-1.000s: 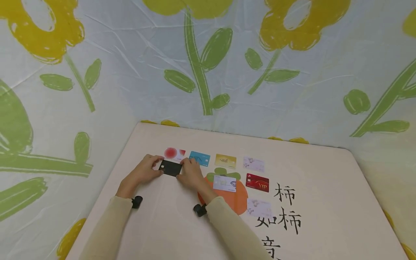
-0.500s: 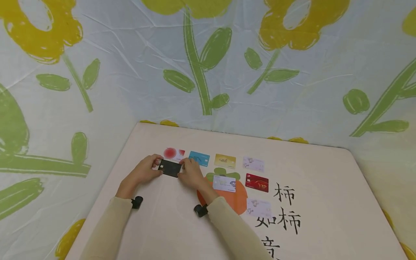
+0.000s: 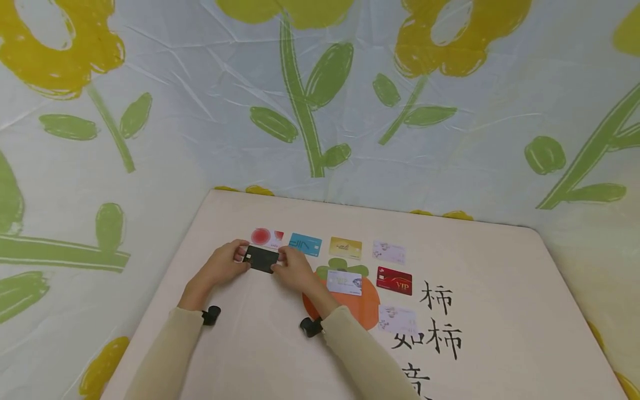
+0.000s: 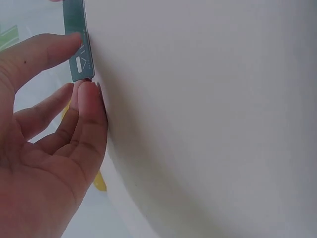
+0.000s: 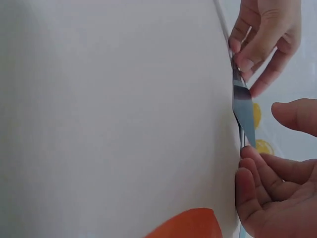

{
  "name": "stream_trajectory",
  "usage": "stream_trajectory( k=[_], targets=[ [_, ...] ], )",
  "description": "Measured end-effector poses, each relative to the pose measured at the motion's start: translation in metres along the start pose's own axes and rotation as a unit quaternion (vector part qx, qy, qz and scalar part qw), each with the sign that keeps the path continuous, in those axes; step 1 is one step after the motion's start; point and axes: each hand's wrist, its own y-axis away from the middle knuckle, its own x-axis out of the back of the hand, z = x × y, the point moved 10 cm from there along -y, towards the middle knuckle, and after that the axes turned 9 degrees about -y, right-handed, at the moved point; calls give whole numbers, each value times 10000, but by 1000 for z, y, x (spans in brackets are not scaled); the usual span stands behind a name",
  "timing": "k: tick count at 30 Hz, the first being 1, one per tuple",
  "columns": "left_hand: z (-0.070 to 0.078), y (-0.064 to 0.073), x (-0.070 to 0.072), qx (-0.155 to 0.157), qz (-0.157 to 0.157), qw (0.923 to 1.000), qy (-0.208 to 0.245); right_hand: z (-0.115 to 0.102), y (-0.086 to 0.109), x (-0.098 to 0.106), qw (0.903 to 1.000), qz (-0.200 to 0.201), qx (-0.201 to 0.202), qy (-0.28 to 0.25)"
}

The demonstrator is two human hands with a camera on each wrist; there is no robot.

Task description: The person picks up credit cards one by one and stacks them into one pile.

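Observation:
A black bank card with a light chip mark lies between both hands at the table's back left, seen nearly edge-on in the wrist views. My left hand holds its left end; in the left wrist view the thumb overlaps the card and curled fingers meet its short end. My right hand holds the right end with curled fingers against it; the right wrist view shows the thumb raised a little apart. A white card with red circles lies just behind the black one.
Blue, gold and pale floral cards continue the back row. A silvery VIP card, a red VIP card and another pale card lie right of my right hand. The pink table mat carries a printed persimmon and black characters.
Both hands stay around the black card, which hardly moves. My right fingers draw back slightly from the blue card, showing more of it. The view shifts slightly.

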Motion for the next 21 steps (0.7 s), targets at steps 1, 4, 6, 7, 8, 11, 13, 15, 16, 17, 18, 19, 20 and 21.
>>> stream_trajectory(
  k=[1, 4, 6, 7, 8, 11, 13, 15, 16, 17, 18, 19, 20, 21],
  targets=[
    [0, 1, 0, 26, 15, 10000, 39, 1, 1, 0, 10000, -21, -28, -38],
    [-1, 2, 0, 92, 71, 9998, 170, 3, 4, 1, 9997, -44, -160, -201],
    [0, 4, -1, 68, 78, 9996, 279, 5, 6, 2, 9992, -15, -245, -308],
    [0, 4, -2, 78, 82, 9994, 335, 7, 7, 3, 9988, 8, -291, -383],
    [0, 5, -2, 93, 91, 9991, 400, 8, 8, 4, 9984, 40, -339, -461],
    [0, 8, -3, 113, 86, 9984, 541, 11, 11, 8, 9962, 185, -392, -751],
    [0, 10, -4, 152, 98, 9978, 637, 13, 12, 12, 9936, 278, -417, -1011],
    [2, 11, -3, 144, 115, 9974, 690, 13, 14, 16, 9912, 351, -410, -1210],
    [3, 12, -2, 158, 133, 9971, 727, 13, 15, 18, 9901, 376, -411, -1285],
    [5, 12, -2, 151, 151, 9971, 734, 14, 17, 20, 9887, 382, -436, -1383],
    [6, 13, -2, 157, 161, 9967, 778, 14, 18, 21, 9876, 379, -451, -1457],
    [8, 13, -2, 133, 158, 9963, 840, 14, 19, 23, 9866, 366, -462, -1523],
    [10, 14, -2, 124, 150, 9955, 927, 13, 21, 25, 9860, 343, -469, -1565],
    [12, 14, -3, 100, 133, 9945, 1032, 13, 23, 27, 9851, 319, -493, -1617]
  ],
)
